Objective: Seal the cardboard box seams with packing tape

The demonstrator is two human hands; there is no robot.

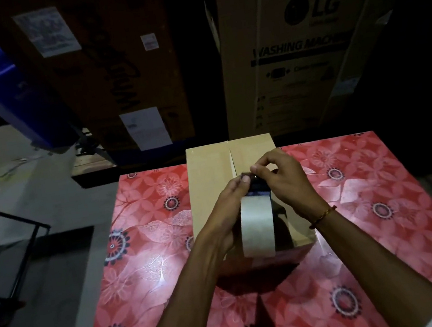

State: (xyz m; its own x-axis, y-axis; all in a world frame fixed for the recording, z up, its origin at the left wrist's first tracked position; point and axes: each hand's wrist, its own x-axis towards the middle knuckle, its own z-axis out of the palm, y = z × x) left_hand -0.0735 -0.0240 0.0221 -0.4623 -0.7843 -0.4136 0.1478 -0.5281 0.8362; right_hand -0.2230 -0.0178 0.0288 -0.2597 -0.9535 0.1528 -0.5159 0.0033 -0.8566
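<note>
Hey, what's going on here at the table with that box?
A person is getting ready to tape a cardboard box that sits on a table with a red floral cover. The left hand holds a roll of packing tape over the box, while the right hand pinches at the top of the roll, apparently at the tape's end. The box's centre seam shows no tape yet on the part in view.

Where we look from: our head, up above the bench [383,193].
Which way: forward and down.
How near: close to our hands.
</note>
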